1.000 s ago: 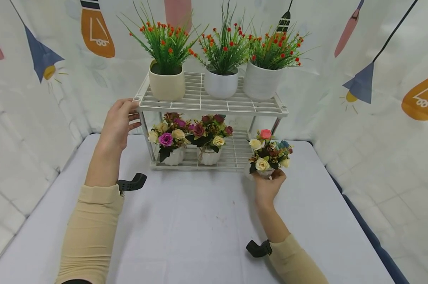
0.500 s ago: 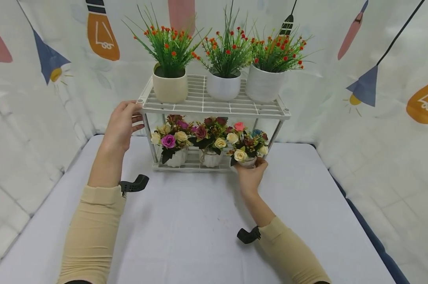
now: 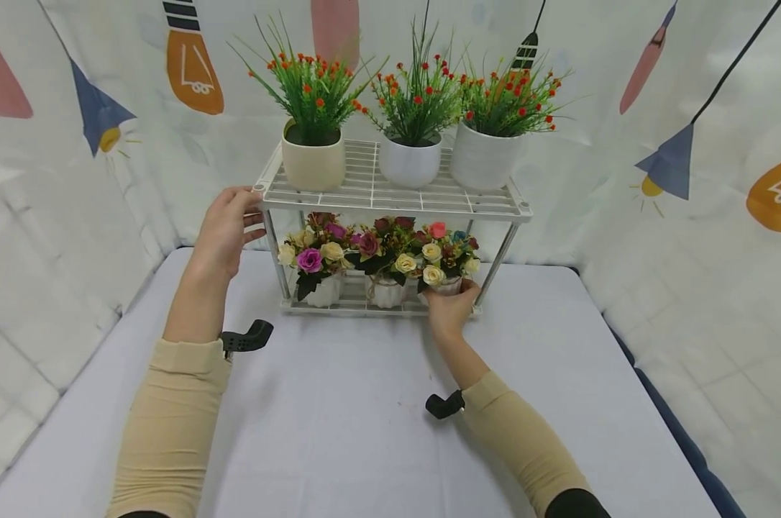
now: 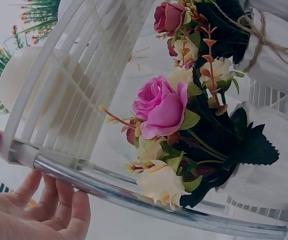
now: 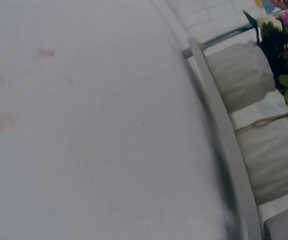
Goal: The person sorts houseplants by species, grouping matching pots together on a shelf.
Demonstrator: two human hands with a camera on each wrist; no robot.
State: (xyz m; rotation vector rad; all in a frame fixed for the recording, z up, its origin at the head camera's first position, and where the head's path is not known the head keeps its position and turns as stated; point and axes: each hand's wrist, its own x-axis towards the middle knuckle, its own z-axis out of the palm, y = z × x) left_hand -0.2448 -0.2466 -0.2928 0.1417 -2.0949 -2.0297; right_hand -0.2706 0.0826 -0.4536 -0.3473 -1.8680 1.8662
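My left hand (image 3: pixel 218 234) grips the near left corner of a white two-tier wire rack (image 3: pixel 397 208). In the left wrist view its thumb lies at the shelf corner and its fingers (image 4: pixel 79 212) are against the metal post. At the right end of the lower shelf, my right hand (image 3: pixel 451 309) holds the white pot of an artificial rose arrangement (image 3: pixel 439 260) with coral, cream and blue blooms. Beside it stand a pot of dark red and cream roses (image 3: pixel 385 291) and a pot with purple and cream roses (image 3: pixel 324 290). The right wrist view does not show the right hand clearly.
On the top shelf stand a cream pot (image 3: pixel 314 165), a white pot (image 3: pixel 410 164) and a wider white pot (image 3: pixel 484 160), each with grassy greenery and small red-orange flowers. A white cloth (image 3: pixel 339 403) covers the table. A printed curtain (image 3: pixel 585 144) hangs close behind.
My right hand has carried the coral, cream and blue rose pot leftward from beside the rack onto the right end of the lower shelf. The left hand stays on the rack corner.
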